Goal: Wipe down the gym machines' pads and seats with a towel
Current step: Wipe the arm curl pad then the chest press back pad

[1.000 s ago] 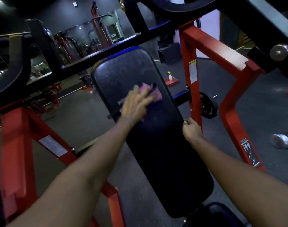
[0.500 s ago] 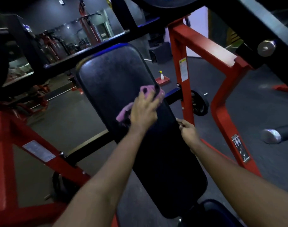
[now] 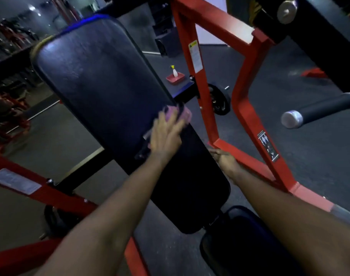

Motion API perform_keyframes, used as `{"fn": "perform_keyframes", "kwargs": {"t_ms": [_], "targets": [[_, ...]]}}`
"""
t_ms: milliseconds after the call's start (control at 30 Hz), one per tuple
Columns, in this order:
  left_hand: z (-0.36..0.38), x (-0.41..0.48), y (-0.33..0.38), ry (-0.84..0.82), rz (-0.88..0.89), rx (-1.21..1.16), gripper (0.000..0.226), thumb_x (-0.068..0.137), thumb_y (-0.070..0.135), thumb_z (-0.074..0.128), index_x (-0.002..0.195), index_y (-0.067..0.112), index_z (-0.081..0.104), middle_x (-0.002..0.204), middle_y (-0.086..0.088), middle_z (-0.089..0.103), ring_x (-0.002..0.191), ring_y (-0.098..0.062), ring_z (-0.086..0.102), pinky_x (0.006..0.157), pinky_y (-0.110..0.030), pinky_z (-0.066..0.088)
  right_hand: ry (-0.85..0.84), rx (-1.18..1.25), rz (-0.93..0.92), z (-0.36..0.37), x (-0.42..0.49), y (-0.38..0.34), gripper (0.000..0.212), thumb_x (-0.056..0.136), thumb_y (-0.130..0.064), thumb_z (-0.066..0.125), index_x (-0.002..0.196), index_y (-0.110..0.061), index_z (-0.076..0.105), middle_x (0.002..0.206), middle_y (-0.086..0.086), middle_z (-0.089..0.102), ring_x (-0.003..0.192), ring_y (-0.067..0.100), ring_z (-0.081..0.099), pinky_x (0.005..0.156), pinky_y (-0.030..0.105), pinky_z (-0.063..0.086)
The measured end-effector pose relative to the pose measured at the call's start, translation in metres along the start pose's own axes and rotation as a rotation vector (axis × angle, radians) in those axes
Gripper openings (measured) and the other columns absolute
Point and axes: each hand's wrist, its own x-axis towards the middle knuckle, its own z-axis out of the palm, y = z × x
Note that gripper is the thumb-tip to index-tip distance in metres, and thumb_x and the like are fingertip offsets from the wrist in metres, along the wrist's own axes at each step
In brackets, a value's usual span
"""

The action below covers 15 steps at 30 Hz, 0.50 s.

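**Pink towel pressed flat on the long back pad**

The left hand (image 3: 166,134) lies flat on a pink towel (image 3: 183,114); its fingers are straight and spread apart, and they push the towel down on the black back pad (image 3: 102,86); the towel sits near the right side of the pad, about half way down; some of it sticks out past the fingertips, and a little shows by the heel of the hand.

The pad is long and tilted; its top end is far from the person and its low end is close; the top part shines a little, and the low part is very dark.

The right hand (image 3: 224,159) is at the right edge of the pad, lower down than the left hand and just beside a bar of the red frame (image 3: 244,108); it is too dark there to tell if its fingers curl round the edge or only touch it.

Just below the low end of the pad is the black seat (image 3: 240,244).

A white sticker (image 3: 196,56) is on the red post; a round black weight plate (image 3: 220,102) hangs behind that post; farther off, on the grey floor (image 3: 309,156), a small spray bottle (image 3: 175,71) stands upright in a red tray (image 3: 180,78); on the right a black handle (image 3: 319,109) with a silver end points toward the frame.
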Motion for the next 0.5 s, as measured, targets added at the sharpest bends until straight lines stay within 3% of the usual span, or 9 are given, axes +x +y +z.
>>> {"fn": "perform_keyframes", "kwargs": {"t_ms": [67,167,233,300,333,367,433,500], "targets": [[-0.008,0.013,-0.008,0.097,-0.072,0.009,0.077,0.074,0.004,0.063,0.145,0.03,0.049,0.141,-0.008,0.048,0.1,-0.036,0.048,0.077,-0.044,0.047,-0.021,0.029,-0.008,-0.003,0.001,0.008,0.037,0.105,0.001,0.04,0.136,-0.003,0.061,0.127,0.01,0.067,0.118,0.024,0.065,0.07,0.007,0.051],[0.016,-0.008,0.015,0.103,0.014,0.002,0.072,0.074,0.005,0.062,0.142,0.028,0.053,0.136,-0.009,0.051,0.097,-0.037,0.049,0.074,-0.044,0.048,-0.048,0.055,0.0,-0.009,0.003,0.02,0.04,0.106,0.003,0.037,0.14,-0.003,0.058,0.134,0.005,0.063,0.124,0.018,0.06,0.079,0.007,0.051],[0.052,-0.04,0.051,0.057,0.071,-0.048,0.074,0.073,0.006,0.062,0.144,0.026,0.052,0.137,-0.009,0.053,0.099,-0.04,0.05,0.075,-0.045,0.048,-0.035,0.063,0.007,-0.016,0.003,0.031,0.039,0.105,0.005,0.035,0.136,-0.001,0.058,0.125,0.007,0.066,0.109,0.009,0.066,0.078,0.008,0.051],[0.092,-0.083,0.095,-0.025,0.132,-0.148,0.076,0.071,0.006,0.064,0.144,0.024,0.053,0.137,-0.01,0.055,0.098,-0.042,0.052,0.074,-0.045,0.05,0.021,0.066,0.046,-0.02,0.005,0.055,0.035,0.104,0.008,0.034,0.123,-0.003,0.062,0.098,0.003,0.069,0.075,-0.004,0.066,0.062,0.006,0.047],[0.108,-0.105,0.116,-0.078,0.157,-0.179,0.078,0.07,0.007,0.065,0.145,0.024,0.052,0.138,-0.01,0.056,0.097,-0.042,0.054,0.074,-0.045,0.051,0.053,0.064,0.063,-0.023,0.007,0.068,0.035,0.103,0.009,0.034,0.116,-0.004,0.064,0.09,0.001,0.071,0.07,-0.001,0.065,0.058,0.005,0.046],[0.121,-0.125,0.134,-0.143,0.18,-0.189,0.079,0.07,0.009,0.066,0.146,0.024,0.052,0.138,-0.009,0.056,0.097,-0.041,0.055,0.075,-0.043,0.052,0.075,0.065,0.087,-0.025,0.007,0.081,0.036,0.103,0.009,0.033,0.114,-0.003,0.064,0.095,0.004,0.073,0.074,0.005,0.064,0.057,0.006,0.046],[0.134,-0.151,0.155,-0.242,0.209,-0.185,0.076,0.07,0.014,0.071,0.143,0.026,0.054,0.139,-0.007,0.055,0.097,-0.036,0.056,0.075,-0.04,0.052,0.076,0.066,0.129,-0.031,0.003,0.101,0.038,0.105,0.004,0.033,0.13,-0.002,0.062,0.125,0.012,0.066,0.093,0.013,0.062,0.059,0.006,0.046],[0.135,-0.155,0.158,-0.293,0.244,-0.174,0.075,0.075,0.019,0.069,0.146,0.027,0.049,0.142,-0.007,0.052,0.101,-0.035,0.055,0.077,-0.039,0.051,0.056,0.049,0.162,-0.039,-0.005,0.113,0.041,0.107,-0.001,0.033,0.141,-0.005,0.056,0.137,0.01,0.059,0.106,0.016,0.06,0.061,0.005,0.045]]}}
